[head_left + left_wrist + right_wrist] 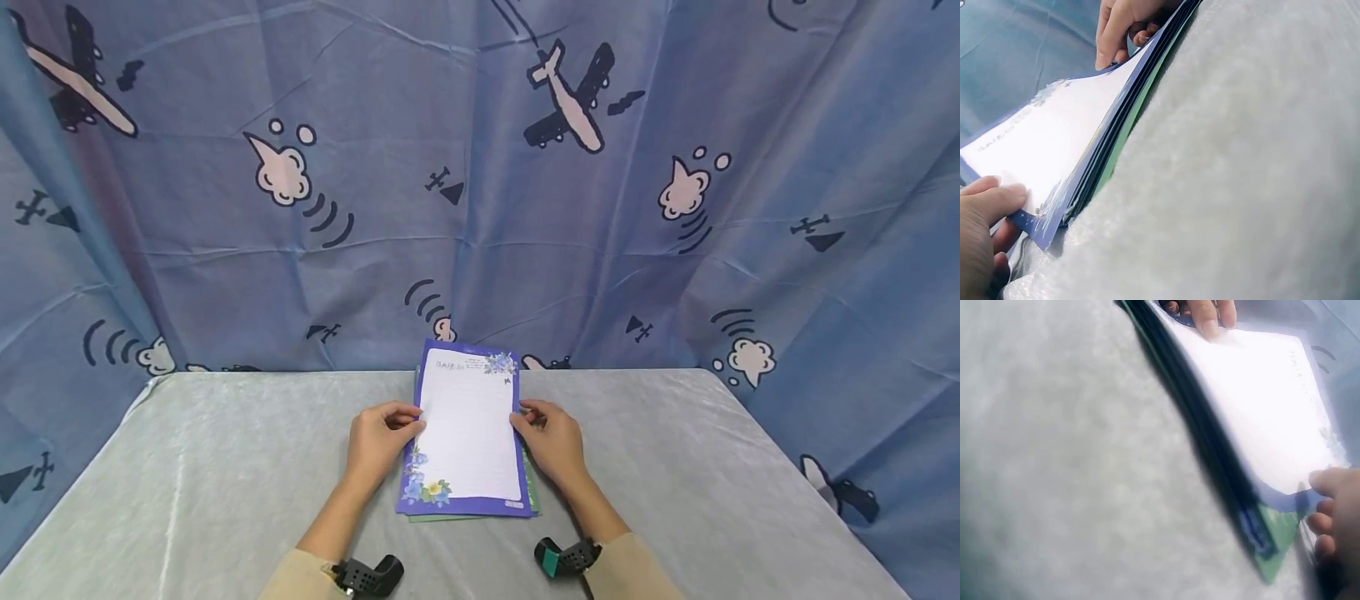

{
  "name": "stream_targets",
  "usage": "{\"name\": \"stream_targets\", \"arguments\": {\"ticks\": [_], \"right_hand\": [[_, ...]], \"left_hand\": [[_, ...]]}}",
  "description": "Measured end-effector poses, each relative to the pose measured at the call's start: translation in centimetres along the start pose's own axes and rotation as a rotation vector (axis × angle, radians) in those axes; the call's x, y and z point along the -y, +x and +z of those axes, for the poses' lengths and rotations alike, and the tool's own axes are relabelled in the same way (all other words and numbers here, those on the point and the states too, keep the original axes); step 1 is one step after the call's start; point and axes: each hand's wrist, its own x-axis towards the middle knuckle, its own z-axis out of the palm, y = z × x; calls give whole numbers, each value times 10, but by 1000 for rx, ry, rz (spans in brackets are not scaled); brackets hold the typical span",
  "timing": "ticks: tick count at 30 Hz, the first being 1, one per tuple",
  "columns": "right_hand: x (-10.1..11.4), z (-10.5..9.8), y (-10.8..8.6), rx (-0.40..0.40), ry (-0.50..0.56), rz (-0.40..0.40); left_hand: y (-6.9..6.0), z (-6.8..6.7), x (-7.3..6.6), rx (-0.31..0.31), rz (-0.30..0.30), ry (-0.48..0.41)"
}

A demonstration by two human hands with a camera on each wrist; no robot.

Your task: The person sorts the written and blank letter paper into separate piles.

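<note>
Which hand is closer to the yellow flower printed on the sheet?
Left. The left hand holds the sheet by its left edge, above and left of the yellow flower; the right hand holds the opposite edge, farther across.

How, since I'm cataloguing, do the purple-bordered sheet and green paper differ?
The purple-bordered sheet tops the stack, face showing; the green paper lies beneath, mostly covered. The purple-bordered sheet shows a white centre; the green paper, only green edges. Both belong to one stack.

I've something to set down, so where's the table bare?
Left of the left hand and right of the right hand, the table is bare out to the curtain. Crowded: the middle, where both hands hold papers.
</note>
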Motion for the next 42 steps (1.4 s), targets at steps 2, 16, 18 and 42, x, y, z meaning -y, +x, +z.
{"name": "stream_targets", "arguments": {"ticks": [2,16,18,42], "right_hand": [[0,-1,0,12,10,8],[-2,-5,1,97,201,-29],[0,-8,3,101,226,-25],[20,-83,16,65,255,101]], "left_hand": [[-1,0,-1,-1,5,-1],[-3,-3,-1,-24,-58,-65],[-3,-4,-2,-18,-64,-65],[5,12,-67,225,-28,-126]]}}
